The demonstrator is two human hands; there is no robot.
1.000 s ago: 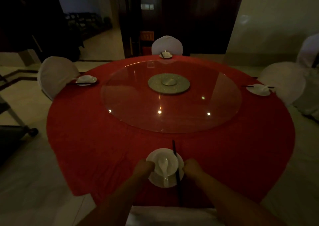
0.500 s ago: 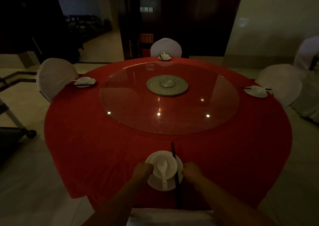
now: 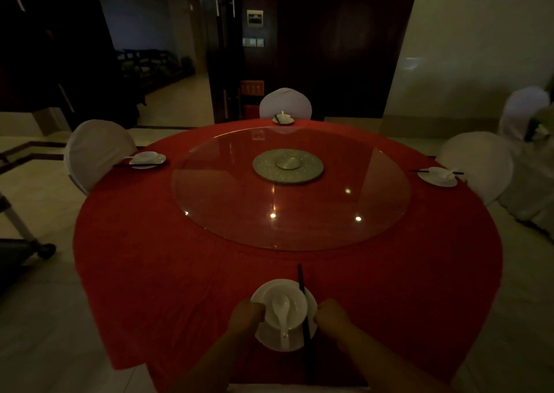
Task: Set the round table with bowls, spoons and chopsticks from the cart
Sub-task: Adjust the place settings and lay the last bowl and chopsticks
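Little change over the last second: left hand (image 3: 247,316) and right hand (image 3: 332,317) stay curled on opposite sides of the plate (image 3: 271,340) at the tabletop's (image 3: 150,257) near edge, gripping its rim (dim light; grip read from the curled fingers), and the set has barely slid. Bowl (image 3: 295,301) sits on the plate, spoon (image 3: 281,311) inside it, chopsticks (image 3: 300,278) across the plate's right side. Three other places (image 3: 147,160) are already laid, so this looks like final squaring-up of the last setting.
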